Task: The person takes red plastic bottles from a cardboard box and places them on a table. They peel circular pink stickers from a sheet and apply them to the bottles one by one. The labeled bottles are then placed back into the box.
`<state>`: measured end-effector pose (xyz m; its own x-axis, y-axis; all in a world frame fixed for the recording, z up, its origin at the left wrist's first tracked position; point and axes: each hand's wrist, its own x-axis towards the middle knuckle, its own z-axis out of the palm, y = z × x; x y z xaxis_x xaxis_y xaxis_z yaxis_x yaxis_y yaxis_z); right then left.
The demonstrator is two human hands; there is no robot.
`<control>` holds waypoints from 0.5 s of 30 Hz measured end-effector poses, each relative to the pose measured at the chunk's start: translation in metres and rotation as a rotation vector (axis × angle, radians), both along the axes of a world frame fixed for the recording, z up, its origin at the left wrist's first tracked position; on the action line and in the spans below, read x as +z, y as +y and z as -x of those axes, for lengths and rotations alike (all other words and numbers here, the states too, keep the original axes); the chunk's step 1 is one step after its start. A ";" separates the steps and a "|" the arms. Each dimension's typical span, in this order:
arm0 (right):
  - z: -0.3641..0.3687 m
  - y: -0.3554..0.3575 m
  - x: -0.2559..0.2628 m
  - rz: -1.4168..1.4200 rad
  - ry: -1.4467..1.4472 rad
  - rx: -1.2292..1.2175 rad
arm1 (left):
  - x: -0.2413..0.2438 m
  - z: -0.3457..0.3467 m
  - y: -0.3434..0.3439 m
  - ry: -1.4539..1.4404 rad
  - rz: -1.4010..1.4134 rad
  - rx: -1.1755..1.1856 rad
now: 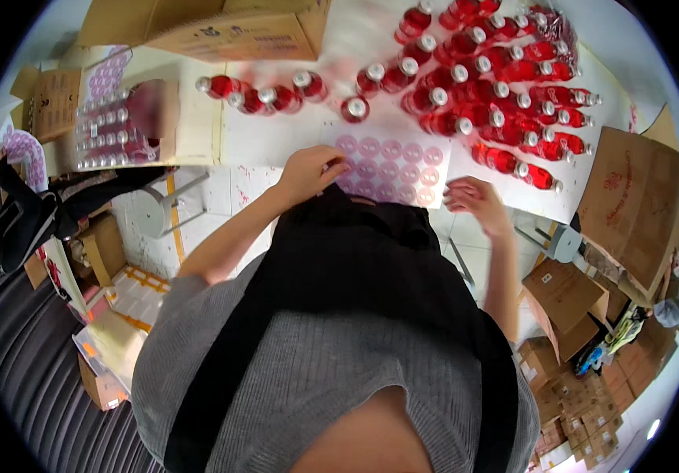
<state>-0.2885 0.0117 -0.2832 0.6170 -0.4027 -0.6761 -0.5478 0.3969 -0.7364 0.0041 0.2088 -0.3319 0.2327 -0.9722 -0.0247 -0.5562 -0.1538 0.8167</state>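
Note:
A sheet of round pink stickers (399, 171) lies at the near edge of the white table (274, 133), before my body. My left hand (314, 171) is at the sheet's left edge, its fingertips over or on it; whether they grip it is unclear. Just off the sheet's right edge is my right hand (474, 200), fingers partly curled, with nothing seen in it. Beyond the sheet a glass bottle of red drink (354, 110) with a silver cap stands apart. Several like bottles (280, 99) are to the left, and a large group of red bottles (493, 88) fills the right side.
An open cardboard box (245, 38) sits at the table's back. Shrink-wrapped bottles (106, 133) are at the left, near a person (14, 219). Another large carton (629, 201) stands at the right. Stools (150, 213) and stacked boxes (582, 408) are around the floor.

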 end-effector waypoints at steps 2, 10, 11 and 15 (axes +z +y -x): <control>0.027 0.020 -0.092 0.307 0.158 -0.076 | -0.065 0.025 0.006 -0.181 -0.098 0.174; 0.003 0.024 -0.163 0.873 0.662 -0.113 | -0.114 0.104 -0.005 -0.235 -0.455 0.762; 0.001 0.021 -0.163 0.873 0.681 -0.090 | -0.113 0.109 -0.006 -0.261 -0.463 0.768; 0.023 0.002 -0.182 0.842 0.614 -0.136 | -0.128 0.112 -0.006 -0.296 -0.397 0.854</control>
